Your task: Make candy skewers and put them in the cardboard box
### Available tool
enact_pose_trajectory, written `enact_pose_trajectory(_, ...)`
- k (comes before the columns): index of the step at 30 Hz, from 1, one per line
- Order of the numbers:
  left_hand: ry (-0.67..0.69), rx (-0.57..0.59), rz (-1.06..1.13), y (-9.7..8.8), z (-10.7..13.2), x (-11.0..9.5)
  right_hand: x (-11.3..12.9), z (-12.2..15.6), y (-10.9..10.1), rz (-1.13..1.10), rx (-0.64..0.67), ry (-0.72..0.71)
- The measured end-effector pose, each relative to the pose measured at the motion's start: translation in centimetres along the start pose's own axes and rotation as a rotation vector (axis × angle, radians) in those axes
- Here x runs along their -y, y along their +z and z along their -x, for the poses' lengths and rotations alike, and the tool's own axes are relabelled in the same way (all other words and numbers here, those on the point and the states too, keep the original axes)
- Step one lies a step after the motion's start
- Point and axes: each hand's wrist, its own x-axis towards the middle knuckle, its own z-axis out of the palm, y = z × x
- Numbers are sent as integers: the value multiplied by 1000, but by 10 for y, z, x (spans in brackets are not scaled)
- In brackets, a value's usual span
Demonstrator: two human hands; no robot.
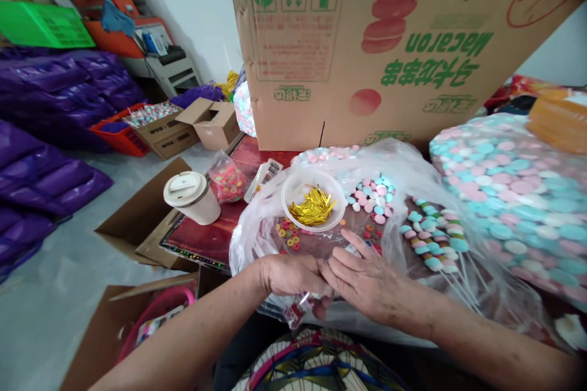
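Note:
My left hand is closed, palm down, in front of my lap. A small clear plastic wrapper with red on it pokes out below its fingers. My right hand meets it from the right, its fingertips pressed against the left hand's fingers; what they pinch is hidden. Just beyond the hands stands a white plastic bowl holding gold twist ties. Colourful ring candies lie near the bowl. Pink, blue and white marshmallows lie behind my right hand, and several marshmallow skewers rest to its right.
A white lidded cup and a bag of ring candies stand at left on the red table. A large cardboard box walls off the back. At right sits a big bag of marshmallows. Open cartons flank the table.

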Motion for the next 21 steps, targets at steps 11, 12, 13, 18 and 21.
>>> enact_pose_trajectory(11, 195, -638, -1475, 30, 35, 8, 15, -25, 16, -1524, 593, 1045)
enact_pose_trajectory(12, 260, -702, -1484, 31, 39, 13, 6, -30, 14, -1631, 646, 1068)
enact_pose_trajectory(13, 305, -798, -1438, 30, 42, 18, -6, -36, 12, -1638, 673, 1043)
enact_pose_trajectory(18, 345, -1330, -561, 16, 49, 32, -75, -74, 37, -658, 476, 985)
enact_pose_trajectory(21, 268, -1386, 43, 13, 49, 29, -91, -91, 75, -522, 517, 1059)
